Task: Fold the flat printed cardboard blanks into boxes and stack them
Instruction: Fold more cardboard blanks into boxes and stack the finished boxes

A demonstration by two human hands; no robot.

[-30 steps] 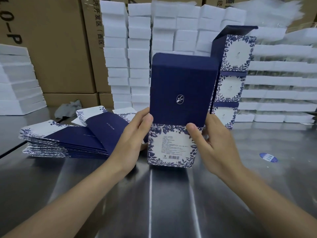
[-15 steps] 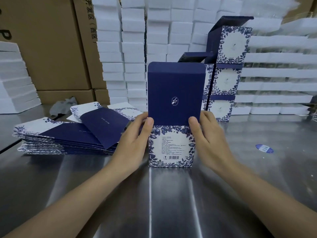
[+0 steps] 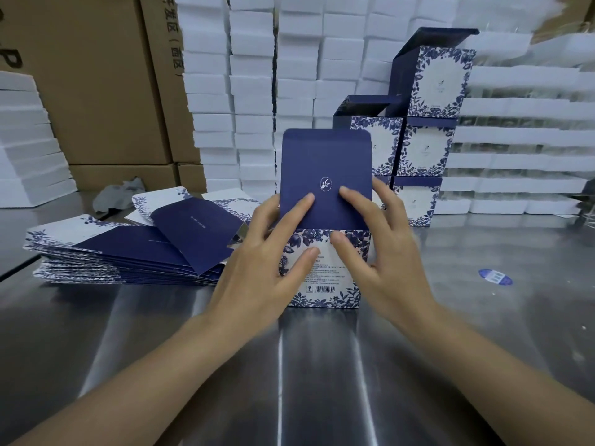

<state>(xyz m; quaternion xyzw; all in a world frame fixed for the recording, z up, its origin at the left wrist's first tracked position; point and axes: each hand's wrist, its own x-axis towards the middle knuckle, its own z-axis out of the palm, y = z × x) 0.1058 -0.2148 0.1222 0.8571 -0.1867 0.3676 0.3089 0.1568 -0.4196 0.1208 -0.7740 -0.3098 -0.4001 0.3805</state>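
A folded box (image 3: 325, 284) with blue floral print stands upright on the steel table (image 3: 289, 365) in front of me. Its navy lid flap (image 3: 325, 156) sticks straight up. My left hand (image 3: 260, 268) lies against the box's left front, one finger pressing the flap and the thumb on the printed panel. My right hand (image 3: 386, 252) mirrors it on the right, fingers spread and fairly straight. A pile of flat printed blanks (image 3: 96, 246) lies to the left. Several finished boxes (image 3: 425, 149) are stacked behind at the right, the upper ones with lids open.
White foam blocks (image 3: 251, 91) are piled high along the back, with more at the left and right. Brown cartons (image 3: 96, 75) stand at the back left. A grey rag (image 3: 119, 191) lies behind the blanks. A blue sticker (image 3: 495, 277) lies on the table to the right.
Both hands have slid from the box's sides onto its front, with fingers now on the base of the lid flap. The box stays standing on the table.
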